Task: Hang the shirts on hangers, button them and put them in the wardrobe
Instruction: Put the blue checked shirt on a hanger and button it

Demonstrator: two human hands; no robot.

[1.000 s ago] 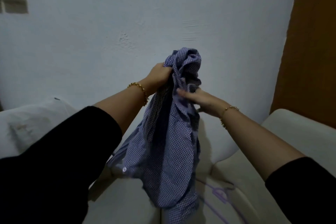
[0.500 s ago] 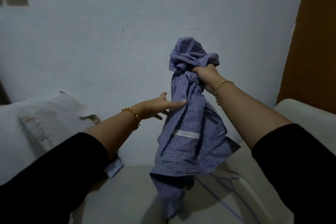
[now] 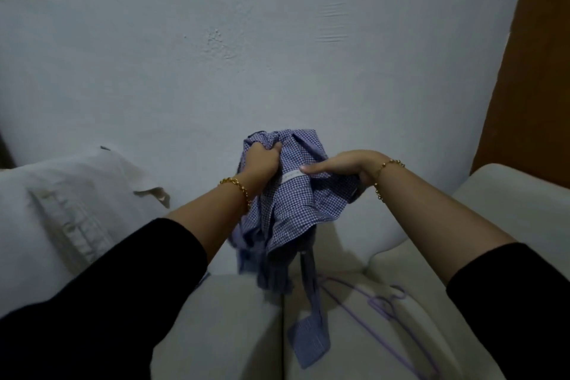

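**Both hands on the checked shirt, above the sofa**

Far left: a white, creased cloth (image 3: pixel 77 203) with a stitched band lies heaped over the sofa's left side. We cannot tell what it is, and the frame edge cuts it off. Behind everything stands a pale, rough plaster wall (image 3: pixel 246 55).

The left sleeve (image 3: pixel 92 302) is black, and a gold bead bracelet (image 3: pixel 237 185) sits on the wrist. The left hand (image 3: pixel 262 160) is clenched on a bunch of fabric at the top of the shirt (image 3: pixel 290 207).

The shirt is of small blue-and-white check, soft and crumpled, held in the air between both hands, in front of the wall and over the cream sofa (image 3: pixel 222 327). A white label (image 3: pixel 293 175) shows near the collar. One long strip hangs down to the seat cushion. The lower folds are motion-blurred, so we cannot make out the buttons.

The right hand (image 3: pixel 336 165) grasps the shirt's right side, thumb laid flat beside the label and fingers hidden under the cloth.

A thin purple wire hanger (image 3: pixel 384 308) lies flat on the right cushion, near the hanging strip. Its lower end runs out of frame.

Far right: a brown panel (image 3: pixel 530 86), cut by the edge.
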